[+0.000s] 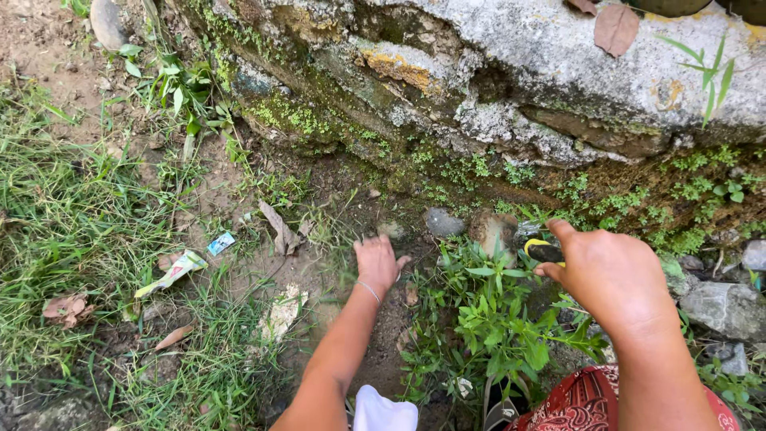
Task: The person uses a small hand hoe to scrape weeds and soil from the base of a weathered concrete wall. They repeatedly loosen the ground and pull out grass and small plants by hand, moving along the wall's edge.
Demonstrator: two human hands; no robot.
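Right hand (610,275) was nearest, fingers curled around a yellow-and-black tool (543,250) whose tip poked out just beyond the thumb, above a leafy weed clump (491,323). Left hand (377,263) reached forward, palm down, fingers bent onto bare soil (331,239) beside the weeds, gripping nothing visible. Beyond both fingertips rose a mossy stone wall (511,88).

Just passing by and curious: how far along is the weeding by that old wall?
Done: a patch of bare soil shows by the wall. In hand: the left hand reaches into that soil, and the right hand grips a yellow-and-black tool over a leafy weed clump. Left: that clump and the grass stand uncut.
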